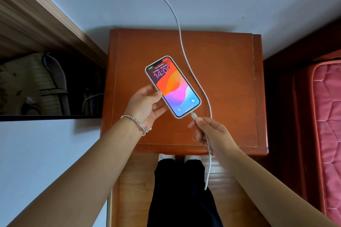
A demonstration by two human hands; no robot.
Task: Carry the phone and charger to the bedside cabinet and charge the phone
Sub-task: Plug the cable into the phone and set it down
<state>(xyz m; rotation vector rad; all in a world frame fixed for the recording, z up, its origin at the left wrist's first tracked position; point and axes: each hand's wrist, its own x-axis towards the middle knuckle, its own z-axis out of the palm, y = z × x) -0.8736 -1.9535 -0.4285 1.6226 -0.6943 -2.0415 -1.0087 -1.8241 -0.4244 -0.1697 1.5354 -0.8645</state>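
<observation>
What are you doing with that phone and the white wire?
A person is standing at a wooden bedside cabinet, plugging in a phone. The left hand holds the phone above the cabinet top, screen up and lit. The right hand pinches the white cable just behind its plug, which sits at the phone's bottom port. The cable runs up the wall and out of view. A pink mattress is to the right.

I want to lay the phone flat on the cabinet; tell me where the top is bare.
Bare: the cabinet top right of the cable, and the far-left strip behind the phone. Crowded: the near middle, with left hand and right hand.
</observation>
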